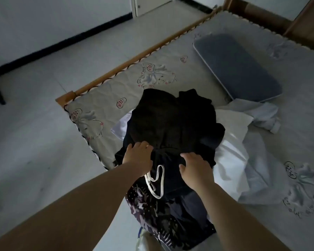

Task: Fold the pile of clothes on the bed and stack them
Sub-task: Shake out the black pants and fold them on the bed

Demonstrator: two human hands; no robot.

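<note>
Both hands, left hand and right hand, are curled onto black garment; grip depth unclear. Pile unfolded; lifting and spreading needed next.

Dim room: pale tiled floor, white wall, black skirting.

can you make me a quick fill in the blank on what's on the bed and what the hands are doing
1. Both hands, left hand and right hand, grip a ____ garment with their fingers.
2. A ____ drawstring hangs from the garment between the hands.
3. The grey cushion lies on the ____, beyond the clothes.
4. A white cloth lies ____ the garment.

Missing words: black; white; mattress; under
</note>
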